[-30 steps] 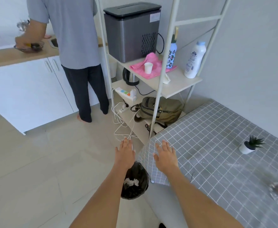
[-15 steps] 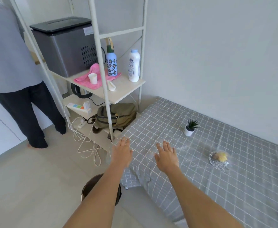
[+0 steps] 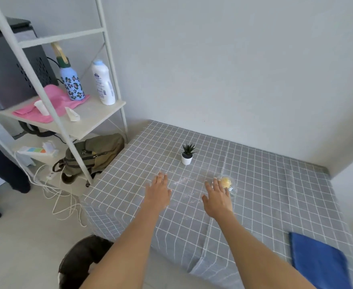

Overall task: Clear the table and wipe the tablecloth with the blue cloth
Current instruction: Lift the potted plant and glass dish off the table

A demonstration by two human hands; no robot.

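Tablecloth (image 3: 275, 197) covering counter, frame centre, crumbs showing | step: clearing is beginning | right hand (image 3: 218, 200) grip spread, reaching glass dish (image 3: 226, 183) | left hand (image 3: 158, 192) spread, hovering | plant (image 3: 187, 154) upper centre, blue cloth (image 3: 319, 263) lower right | next: lifting dish level

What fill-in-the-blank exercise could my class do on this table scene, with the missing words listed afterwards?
1. The small plant stands in a ____ pot.
2. The folded cloth on the table's near right corner is ____.
3. The right hand reaches toward a clear dish holding something ____.
4. The tablecloth has a ____ pattern.

Missing words: white; blue; yellow; grid
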